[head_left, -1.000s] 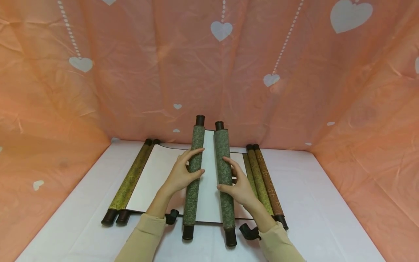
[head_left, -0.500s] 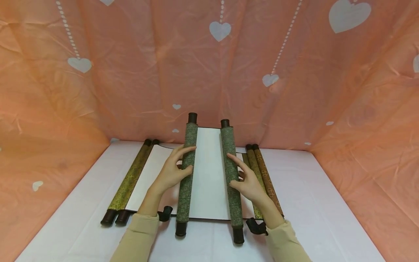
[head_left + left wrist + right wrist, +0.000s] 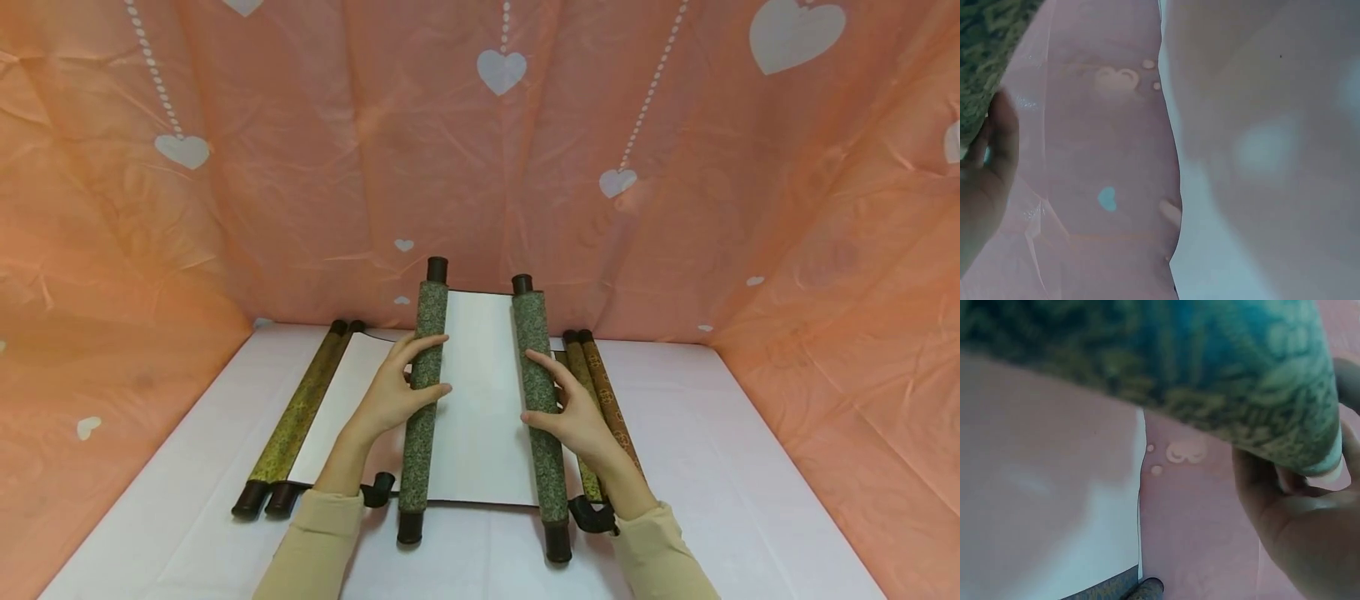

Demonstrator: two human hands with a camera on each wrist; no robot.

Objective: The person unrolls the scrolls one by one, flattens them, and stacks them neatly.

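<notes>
In the head view a hanging scroll with green patterned backing is held partly unrolled, its white sheet (image 3: 480,400) showing between two rolls. My left hand (image 3: 390,396) grips the left green roll (image 3: 420,454), thumb and fingers around it. Around the right green roll (image 3: 549,471) curl the fingers and thumb of my right hand (image 3: 576,417). Both rolls end in dark knobs. The wrist views show the left roll (image 3: 988,56) and the right roll (image 3: 1241,394) close up, each with fingers around it.
Beneath lies another opened scroll with a white sheet (image 3: 337,408) and a yellow-green roll (image 3: 296,417) at its left. A brown patterned scroll (image 3: 609,404) lies at the right, beside a yellow-green roll (image 3: 581,362). A pink cloth with hearts (image 3: 337,167) stands behind the white tabletop (image 3: 712,467).
Both hands have moved apart, the left one leftward and the right one rightward, with the green rolls in them. More of the white sheet shows between the rolls.
</notes>
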